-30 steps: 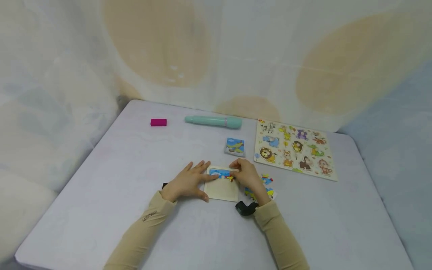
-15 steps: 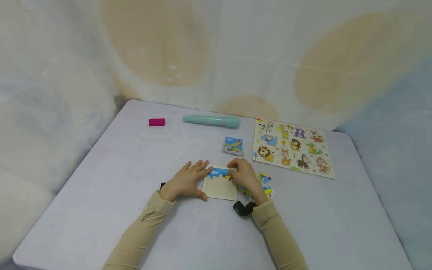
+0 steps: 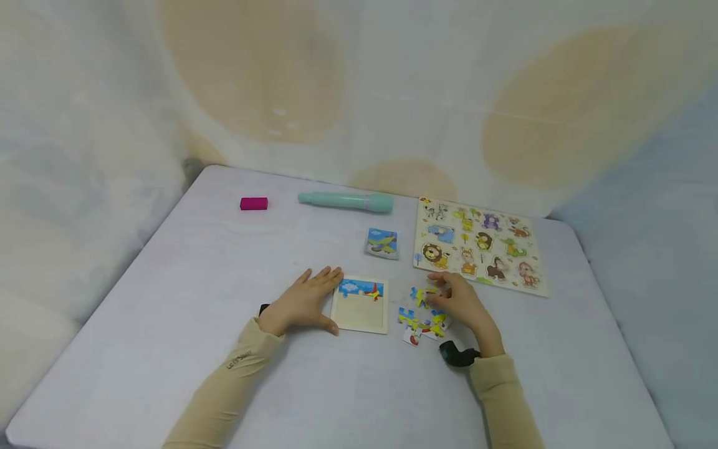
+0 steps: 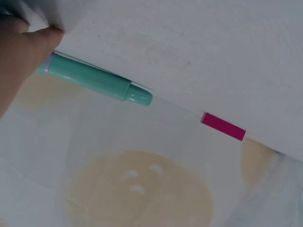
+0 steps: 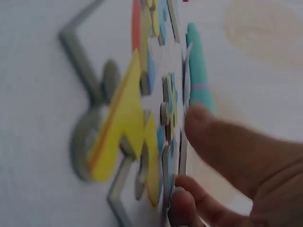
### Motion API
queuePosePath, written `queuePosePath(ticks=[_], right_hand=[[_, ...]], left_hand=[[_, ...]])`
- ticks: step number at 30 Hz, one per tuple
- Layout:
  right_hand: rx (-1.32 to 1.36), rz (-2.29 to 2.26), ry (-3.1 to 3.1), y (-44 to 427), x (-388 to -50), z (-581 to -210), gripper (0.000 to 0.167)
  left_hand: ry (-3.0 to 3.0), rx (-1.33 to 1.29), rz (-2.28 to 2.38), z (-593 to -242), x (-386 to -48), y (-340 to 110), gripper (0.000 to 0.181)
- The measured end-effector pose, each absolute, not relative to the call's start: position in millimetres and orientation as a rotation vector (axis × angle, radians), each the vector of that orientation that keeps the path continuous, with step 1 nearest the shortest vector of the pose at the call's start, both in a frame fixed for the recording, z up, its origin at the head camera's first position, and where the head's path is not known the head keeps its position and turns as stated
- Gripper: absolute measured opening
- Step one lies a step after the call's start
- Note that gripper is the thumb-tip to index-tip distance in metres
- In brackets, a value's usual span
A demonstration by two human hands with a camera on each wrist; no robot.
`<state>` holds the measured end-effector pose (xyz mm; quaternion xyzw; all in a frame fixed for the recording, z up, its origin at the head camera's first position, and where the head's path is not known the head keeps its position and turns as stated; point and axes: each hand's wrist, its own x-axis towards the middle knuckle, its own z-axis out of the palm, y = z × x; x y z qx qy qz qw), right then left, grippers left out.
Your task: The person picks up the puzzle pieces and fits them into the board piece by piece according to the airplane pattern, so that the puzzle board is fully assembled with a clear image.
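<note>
We see the left hand (image 3: 300,305), fingers spread and straight, resting at the left edge of a square, pale wooden puzzle tray (image 3: 361,315) with blue-and-red pieces (image 3: 356,287) along its top. The right hand (image 3: 462,305) has thumb and fingers curved but parted above loose yellow-and-blue jigsaw pieces (image 3: 407,316) right of the tray; whether they touch one, we cannot quite tell.
</note>
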<state>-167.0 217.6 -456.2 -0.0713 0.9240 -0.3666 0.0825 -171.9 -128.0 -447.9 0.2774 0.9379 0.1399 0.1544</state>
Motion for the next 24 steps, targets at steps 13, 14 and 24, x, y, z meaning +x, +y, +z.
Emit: queuePosePath(ticks=[13,14,24], right_hand=[[-0.431,-0.995,2.76,198,-170,-449,0.033],[-0.411,-1.007,2.77,198,-171,-449,0.028],[-0.324,-1.338,2.552,158,-182,-440,0.016]], left_hand=[[2.701,0.774,0.462,-449,-165,-130,0.117],[2.702,0.774,0.459,-449,-165,-130,0.117],[2.702,0.759,0.444,-449,-168,-132,0.118]])
